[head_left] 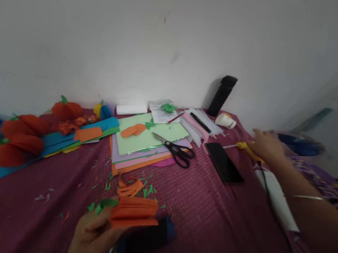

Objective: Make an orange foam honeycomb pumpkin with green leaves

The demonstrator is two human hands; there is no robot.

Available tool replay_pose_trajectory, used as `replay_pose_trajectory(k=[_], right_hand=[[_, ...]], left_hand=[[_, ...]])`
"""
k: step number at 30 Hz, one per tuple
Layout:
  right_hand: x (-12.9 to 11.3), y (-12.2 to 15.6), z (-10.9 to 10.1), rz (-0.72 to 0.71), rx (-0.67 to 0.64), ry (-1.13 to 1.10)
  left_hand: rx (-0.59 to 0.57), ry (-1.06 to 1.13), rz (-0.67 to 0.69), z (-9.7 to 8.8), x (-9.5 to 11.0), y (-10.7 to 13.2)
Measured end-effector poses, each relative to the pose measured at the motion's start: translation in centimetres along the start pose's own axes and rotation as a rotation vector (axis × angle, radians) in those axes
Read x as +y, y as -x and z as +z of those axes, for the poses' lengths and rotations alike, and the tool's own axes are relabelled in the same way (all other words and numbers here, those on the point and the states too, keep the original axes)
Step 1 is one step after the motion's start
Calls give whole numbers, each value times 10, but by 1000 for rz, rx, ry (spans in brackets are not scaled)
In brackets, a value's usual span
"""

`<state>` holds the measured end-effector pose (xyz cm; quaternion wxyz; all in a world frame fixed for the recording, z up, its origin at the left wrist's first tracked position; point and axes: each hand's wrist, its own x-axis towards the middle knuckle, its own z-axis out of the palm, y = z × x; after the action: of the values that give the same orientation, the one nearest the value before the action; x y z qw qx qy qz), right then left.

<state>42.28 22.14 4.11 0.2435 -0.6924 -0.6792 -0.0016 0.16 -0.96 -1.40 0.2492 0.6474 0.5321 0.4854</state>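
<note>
My left hand [92, 234] is closed on a pleated orange paper pumpkin [136, 211] with a green paper leaf at its left end. It is held above the near part of the table. At the right, my right hand [266, 146] has its fingers curled at the yellow handle of a corded tool that looks like a soldering iron [250, 152]. The pale shaft of this tool points left, just beyond a black phone [224, 163]. Blur hides the exact finger contact. Below the paper pumpkin lies a dark blue-edged object [147, 238], partly covered.
Black-handled scissors [179, 151] lie on stacked coloured sheets [133, 146]. Orange paper pumpkins [22, 137] stand at the left. A black bottle [221, 96] stands against the wall beside a white cup-like object [225, 120]. A black cord [271, 207] runs below my right forearm.
</note>
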Motion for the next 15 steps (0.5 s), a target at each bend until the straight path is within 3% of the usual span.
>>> replay_pose_trajectory(k=[2,4,8,10,12,15], right_hand=[[-19,9,7,-24,-32,-54],[-54,35,13,-163,-139,-365],[-142,112,23,-574,-684,-866],[-176,143,27,-681,-816,-1003],[-198,164,30,-712,-822,-1068],[-211,177,36,-617,-692,-1064]], left_hand=[[-37,9,-46,-1,1,0],[-47,25,-53,0,5,-1],[-41,61,-1,2,13,2],[-18,64,39,2,13,4],[-1,44,93,3,11,6],[28,-28,204,4,8,4]])
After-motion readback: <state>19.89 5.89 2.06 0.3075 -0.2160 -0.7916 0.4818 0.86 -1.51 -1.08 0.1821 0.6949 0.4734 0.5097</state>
